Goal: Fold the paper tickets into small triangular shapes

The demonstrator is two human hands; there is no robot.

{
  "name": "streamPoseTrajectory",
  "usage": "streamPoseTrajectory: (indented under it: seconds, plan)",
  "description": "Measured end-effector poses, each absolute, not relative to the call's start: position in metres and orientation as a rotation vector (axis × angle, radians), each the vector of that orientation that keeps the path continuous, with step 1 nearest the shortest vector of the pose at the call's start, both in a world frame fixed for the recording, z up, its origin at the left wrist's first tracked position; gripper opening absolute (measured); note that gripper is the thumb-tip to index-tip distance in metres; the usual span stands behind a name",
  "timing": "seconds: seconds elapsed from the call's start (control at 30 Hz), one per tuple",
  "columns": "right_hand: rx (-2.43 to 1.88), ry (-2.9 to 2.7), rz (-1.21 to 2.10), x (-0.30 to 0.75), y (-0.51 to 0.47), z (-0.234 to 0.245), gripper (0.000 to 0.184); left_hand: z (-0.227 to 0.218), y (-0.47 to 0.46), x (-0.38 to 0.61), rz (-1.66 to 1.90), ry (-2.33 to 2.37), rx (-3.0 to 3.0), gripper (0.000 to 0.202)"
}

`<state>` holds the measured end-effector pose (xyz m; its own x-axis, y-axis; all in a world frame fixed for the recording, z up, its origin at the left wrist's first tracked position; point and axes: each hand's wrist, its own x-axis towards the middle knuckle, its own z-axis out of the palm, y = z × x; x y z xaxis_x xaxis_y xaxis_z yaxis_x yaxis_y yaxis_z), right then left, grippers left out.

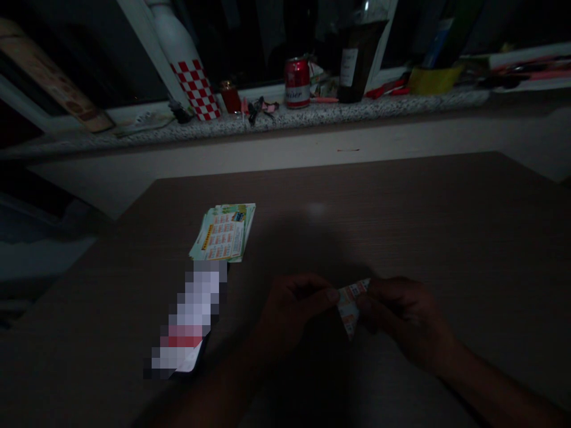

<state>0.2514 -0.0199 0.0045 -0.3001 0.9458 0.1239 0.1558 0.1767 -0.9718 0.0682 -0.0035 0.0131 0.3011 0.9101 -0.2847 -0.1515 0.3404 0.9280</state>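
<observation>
Both hands meet over the dark wooden table [401, 214], near its front. My left hand [292, 309] and my right hand [404, 318] each pinch one side of a small folded printed paper [350, 306], which shows red and white print and points downward. The fingers of both hands are closed on it. To the left lies a stack of printed calendar cards [223, 233], apart from my hands. Nearer to me on the left lies a phone with a lit, blurred screen [190, 321].
A speckled stone sill [357, 110] runs along the back behind the table. On it stand a white bottle with red checks [185, 59], a red can [297, 82], a dark bottle [357, 53] and other small clutter. The room is dim.
</observation>
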Motion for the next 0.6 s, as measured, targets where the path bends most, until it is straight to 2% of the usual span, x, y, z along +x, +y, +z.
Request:
streamPoseTrajectory:
  seconds: [0.37, 0.6]
  plan:
    - [-1.061, -1.733, 1.168, 0.2484, -0.0206, 0.0040, 0.035, 0.0075, -0.0034, 0.0670, 0.867, 0.957, 0.856, 0.012]
    - [-1.071, -1.778, 1.264, 0.2493, -0.0196, -0.0024, 0.040, 0.0079, -0.0033, 0.0687, 0.921, 0.989, 0.869, 0.015]
